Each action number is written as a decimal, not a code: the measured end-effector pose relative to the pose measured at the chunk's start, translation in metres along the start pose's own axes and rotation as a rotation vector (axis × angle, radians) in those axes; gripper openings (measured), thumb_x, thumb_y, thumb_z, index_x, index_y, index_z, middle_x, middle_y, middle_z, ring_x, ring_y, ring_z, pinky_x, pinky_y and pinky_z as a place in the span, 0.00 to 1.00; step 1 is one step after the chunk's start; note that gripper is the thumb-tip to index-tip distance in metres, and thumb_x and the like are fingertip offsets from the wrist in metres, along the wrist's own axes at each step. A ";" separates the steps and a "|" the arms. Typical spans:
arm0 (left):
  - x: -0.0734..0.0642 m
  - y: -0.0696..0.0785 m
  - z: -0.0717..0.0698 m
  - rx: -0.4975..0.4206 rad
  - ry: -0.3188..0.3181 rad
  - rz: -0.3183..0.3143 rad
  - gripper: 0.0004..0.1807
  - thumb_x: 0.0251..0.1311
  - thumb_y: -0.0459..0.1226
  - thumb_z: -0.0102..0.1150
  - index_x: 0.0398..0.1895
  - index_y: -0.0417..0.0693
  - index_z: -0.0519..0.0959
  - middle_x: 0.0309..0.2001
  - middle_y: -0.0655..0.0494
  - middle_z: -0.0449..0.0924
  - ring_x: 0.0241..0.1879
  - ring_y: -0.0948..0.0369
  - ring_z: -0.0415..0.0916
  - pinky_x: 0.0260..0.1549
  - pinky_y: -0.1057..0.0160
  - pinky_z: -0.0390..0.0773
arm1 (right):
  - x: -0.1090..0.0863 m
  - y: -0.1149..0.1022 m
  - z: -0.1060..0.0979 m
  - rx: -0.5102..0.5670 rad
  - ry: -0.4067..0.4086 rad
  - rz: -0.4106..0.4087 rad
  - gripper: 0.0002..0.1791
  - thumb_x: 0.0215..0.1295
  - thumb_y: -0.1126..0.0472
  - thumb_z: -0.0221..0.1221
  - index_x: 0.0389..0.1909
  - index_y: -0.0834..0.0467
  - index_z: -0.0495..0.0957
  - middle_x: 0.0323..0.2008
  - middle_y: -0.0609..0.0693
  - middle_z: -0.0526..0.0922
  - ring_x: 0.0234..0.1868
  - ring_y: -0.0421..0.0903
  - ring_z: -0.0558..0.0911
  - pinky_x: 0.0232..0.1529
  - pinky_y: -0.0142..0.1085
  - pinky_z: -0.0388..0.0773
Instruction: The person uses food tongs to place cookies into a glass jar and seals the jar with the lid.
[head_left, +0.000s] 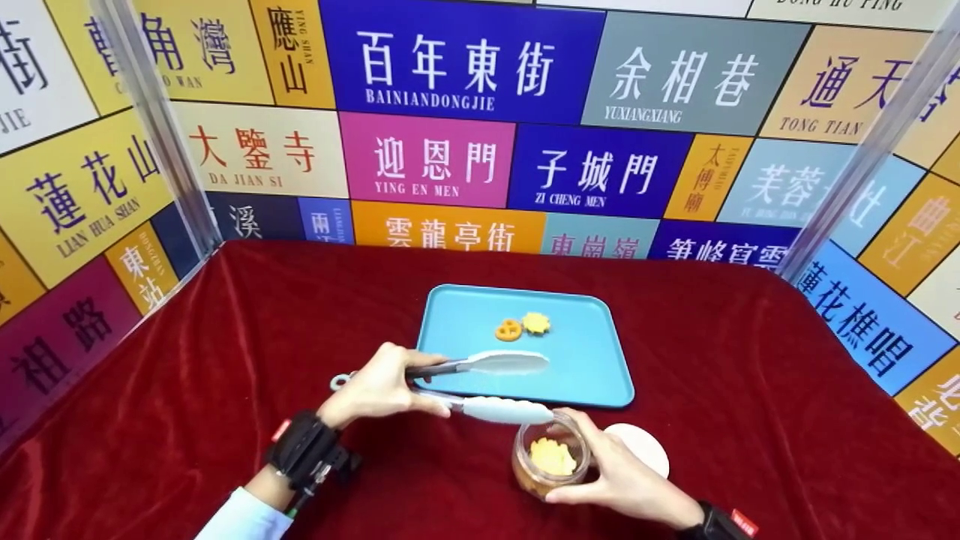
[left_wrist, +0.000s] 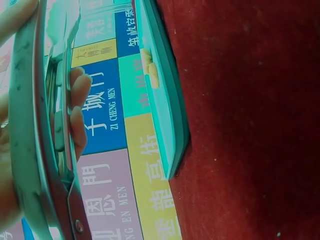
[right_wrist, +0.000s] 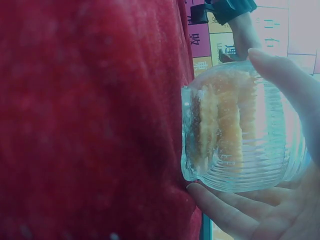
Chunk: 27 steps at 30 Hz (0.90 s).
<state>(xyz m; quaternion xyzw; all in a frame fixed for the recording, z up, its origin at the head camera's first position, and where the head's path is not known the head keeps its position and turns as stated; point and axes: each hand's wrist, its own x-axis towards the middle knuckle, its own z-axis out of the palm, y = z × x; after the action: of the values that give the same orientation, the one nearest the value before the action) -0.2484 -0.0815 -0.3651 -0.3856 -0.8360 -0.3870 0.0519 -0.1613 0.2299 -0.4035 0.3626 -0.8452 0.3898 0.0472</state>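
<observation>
My left hand grips a pair of tongs with metal arms and pale blue scalloped tips. The tongs' arms are spread apart with nothing between them; the nearer tip reaches over the rim of a clear jar. Fingers and thumb of my right hand hold that jar round its side. Pale yellow cookies lie inside it, and the right wrist view shows them stacked through the ribbed wall. On a blue tray a pretzel-shaped snack lies beside a yellow flower-shaped cookie.
A white round lid lies on the table, partly behind my right hand. Dark red cloth covers the table. Panels with printed street names stand around the back and sides, with clear posts at the corners.
</observation>
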 end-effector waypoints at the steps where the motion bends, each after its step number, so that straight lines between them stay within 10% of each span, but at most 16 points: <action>1: 0.000 -0.001 0.001 0.004 0.009 -0.006 0.28 0.34 0.47 0.72 0.44 0.48 0.80 0.37 0.57 0.82 0.29 0.62 0.74 0.29 0.66 0.72 | 0.000 0.000 0.000 0.008 -0.006 0.004 0.41 0.45 0.52 0.67 0.58 0.59 0.56 0.49 0.53 0.75 0.48 0.44 0.76 0.47 0.33 0.71; 13: 0.011 -0.013 0.007 0.074 0.143 -0.126 0.29 0.30 0.45 0.74 0.41 0.43 0.81 0.34 0.49 0.82 0.27 0.57 0.74 0.29 0.68 0.71 | 0.001 -0.003 0.000 -0.002 0.006 -0.014 0.40 0.46 0.50 0.66 0.57 0.58 0.58 0.49 0.51 0.75 0.48 0.43 0.75 0.48 0.33 0.70; 27: 0.030 -0.025 0.017 0.316 0.234 -0.441 0.25 0.23 0.49 0.76 0.29 0.44 0.83 0.17 0.54 0.76 0.21 0.56 0.67 0.22 0.60 0.66 | 0.001 -0.004 0.000 -0.003 -0.001 0.015 0.40 0.45 0.49 0.66 0.57 0.58 0.58 0.48 0.50 0.75 0.49 0.43 0.75 0.48 0.32 0.69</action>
<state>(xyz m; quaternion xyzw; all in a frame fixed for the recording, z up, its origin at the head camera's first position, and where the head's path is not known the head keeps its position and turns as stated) -0.2825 -0.0614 -0.3804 -0.1348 -0.9378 -0.2958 0.1219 -0.1590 0.2277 -0.4003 0.3563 -0.8485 0.3888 0.0445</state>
